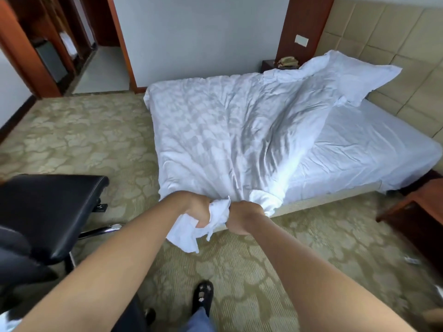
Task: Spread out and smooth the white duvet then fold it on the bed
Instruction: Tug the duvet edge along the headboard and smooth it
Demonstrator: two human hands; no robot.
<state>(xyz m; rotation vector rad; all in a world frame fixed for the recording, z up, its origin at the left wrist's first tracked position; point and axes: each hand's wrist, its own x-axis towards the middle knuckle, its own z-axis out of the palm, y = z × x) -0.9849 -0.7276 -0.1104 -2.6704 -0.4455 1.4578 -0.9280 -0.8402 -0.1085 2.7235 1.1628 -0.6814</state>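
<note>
Both fists side by side: my left hand (200,213) & right hand (242,218) clamped on duvet (227,130) corner at bed (359,152) foot. Duvet bunched diagonally; risk: uneven pull drags it onto the floor.

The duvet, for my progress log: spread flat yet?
No. The duvet lies rumpled, its corner bunched in both hands.

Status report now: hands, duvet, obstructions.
Left hand and right hand both grip the duvet corner at the bed's foot. Duvet bunched diagonally, mattress half bare. Black chair close on the left.
</note>
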